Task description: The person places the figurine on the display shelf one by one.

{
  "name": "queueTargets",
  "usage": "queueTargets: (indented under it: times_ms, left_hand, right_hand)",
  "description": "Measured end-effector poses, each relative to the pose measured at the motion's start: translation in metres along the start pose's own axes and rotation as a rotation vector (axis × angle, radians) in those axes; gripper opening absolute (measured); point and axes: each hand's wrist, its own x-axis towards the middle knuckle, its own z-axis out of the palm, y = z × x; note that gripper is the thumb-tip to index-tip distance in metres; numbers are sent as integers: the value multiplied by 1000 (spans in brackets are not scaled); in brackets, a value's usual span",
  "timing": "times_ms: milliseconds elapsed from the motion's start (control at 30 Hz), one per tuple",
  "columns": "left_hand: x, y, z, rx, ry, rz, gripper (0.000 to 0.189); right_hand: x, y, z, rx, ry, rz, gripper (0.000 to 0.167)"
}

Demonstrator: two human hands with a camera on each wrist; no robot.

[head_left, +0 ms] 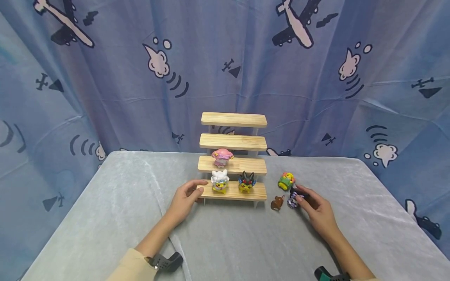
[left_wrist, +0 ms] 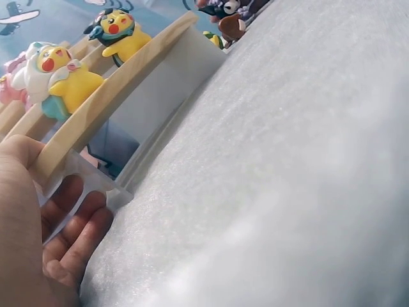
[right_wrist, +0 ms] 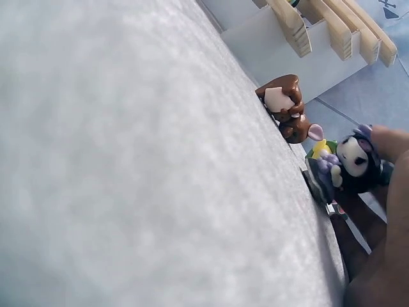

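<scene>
My left hand holds the left end of the lowest step of a tiered wooden display stand, thumb on the board and fingers around its clear side support. On that step stand a yellow figurine in a white hood and another in a black-eared hood. A pink figurine sits one step up. To the right of the stand, my right hand pinches a black-and-purple figurine by its head, low over the cloth. Beside it are a brown mouse figurine and a green-and-yellow figurine.
The two upper steps of the stand rise towards the back. A pale grey cloth covers the table. Behind it hangs a blue curtain printed with planes and clouds.
</scene>
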Motion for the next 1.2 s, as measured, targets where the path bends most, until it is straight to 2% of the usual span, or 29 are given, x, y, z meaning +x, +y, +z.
queueTargets:
  times_ms: [167,433,667,867,1200]
  left_hand:
    - [0,1,0,-7,-2,0,26]
    - [0,2,0,-9,-6,3,26]
    - [1,3,0,-2,-8,12,27]
    - [0,2,-1,5,-11,7,26]
    - [1,0,1,-5,-3,7,25]
  right_hand:
    - [0,1,0,0,1,-47,31]
    - [0,-2,1,15,-1,-35,29]
    - [-1,-2,1,-104,-4,6,39]
    - [0,0,1,-175,-8,54,40]
    - [0,-3,-1,-133,6,54,38]
